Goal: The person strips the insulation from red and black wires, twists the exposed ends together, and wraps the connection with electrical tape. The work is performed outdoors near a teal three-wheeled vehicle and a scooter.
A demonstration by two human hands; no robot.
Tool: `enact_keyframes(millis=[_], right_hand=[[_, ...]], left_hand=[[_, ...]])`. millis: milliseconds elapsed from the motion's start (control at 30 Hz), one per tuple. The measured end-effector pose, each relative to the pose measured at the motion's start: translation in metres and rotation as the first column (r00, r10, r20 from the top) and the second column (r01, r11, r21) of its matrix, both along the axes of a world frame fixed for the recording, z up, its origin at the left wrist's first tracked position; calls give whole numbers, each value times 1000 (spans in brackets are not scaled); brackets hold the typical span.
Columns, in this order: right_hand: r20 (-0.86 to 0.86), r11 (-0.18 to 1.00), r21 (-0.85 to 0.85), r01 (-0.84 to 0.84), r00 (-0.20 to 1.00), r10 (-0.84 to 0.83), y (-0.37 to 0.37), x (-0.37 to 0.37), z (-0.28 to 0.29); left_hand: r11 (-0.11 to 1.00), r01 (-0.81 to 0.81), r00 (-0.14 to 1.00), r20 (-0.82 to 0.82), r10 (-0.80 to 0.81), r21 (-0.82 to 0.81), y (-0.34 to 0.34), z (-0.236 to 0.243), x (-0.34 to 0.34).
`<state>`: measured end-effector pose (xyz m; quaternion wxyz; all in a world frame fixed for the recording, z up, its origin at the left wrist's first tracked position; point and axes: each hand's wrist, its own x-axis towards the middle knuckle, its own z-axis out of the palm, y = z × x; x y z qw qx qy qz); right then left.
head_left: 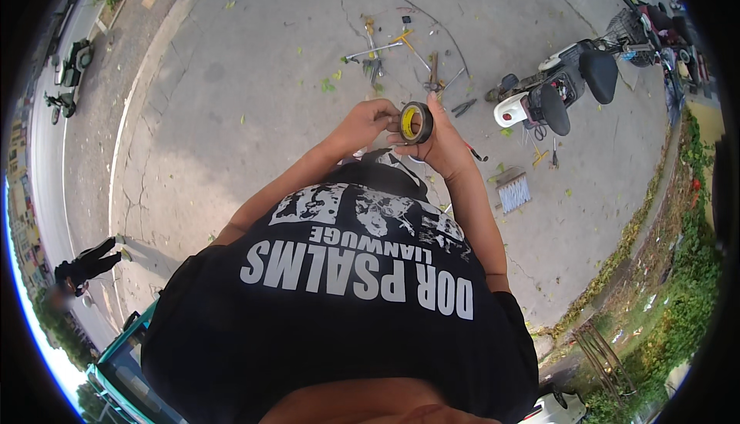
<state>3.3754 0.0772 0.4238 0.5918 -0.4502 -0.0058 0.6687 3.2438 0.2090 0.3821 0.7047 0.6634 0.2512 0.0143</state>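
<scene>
My right hand [447,140] is wrapped round a roll of black tape [407,122] with a yellow inner core, its thumb up along the roll's right side. From the left, my left hand [371,124] has its fingers curled and pinched at the roll's left edge. Whether a loose tape end is between those fingertips is too small to tell. Both hands are close together in front of my black shirt, above the concrete ground.
Beyond my hands lie a hammer [433,69], a yellow-handled T-shaped tool [403,36] and pliers [464,108]. At right stand scooters [551,108], with a pale ribbed block [513,193] nearby. A person [86,264] is at far left.
</scene>
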Motion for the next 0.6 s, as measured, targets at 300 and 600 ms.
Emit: enact_keyframes(millis=[300, 600], right_hand=[[-21, 997, -62, -46, 999, 45, -8, 3, -27], [965, 995, -81, 49, 255, 66, -13, -33, -66]], left_hand=[[738, -226, 959, -277, 56, -635, 0, -27, -12], [662, -301, 946, -301, 118, -686, 15, -15, -7]])
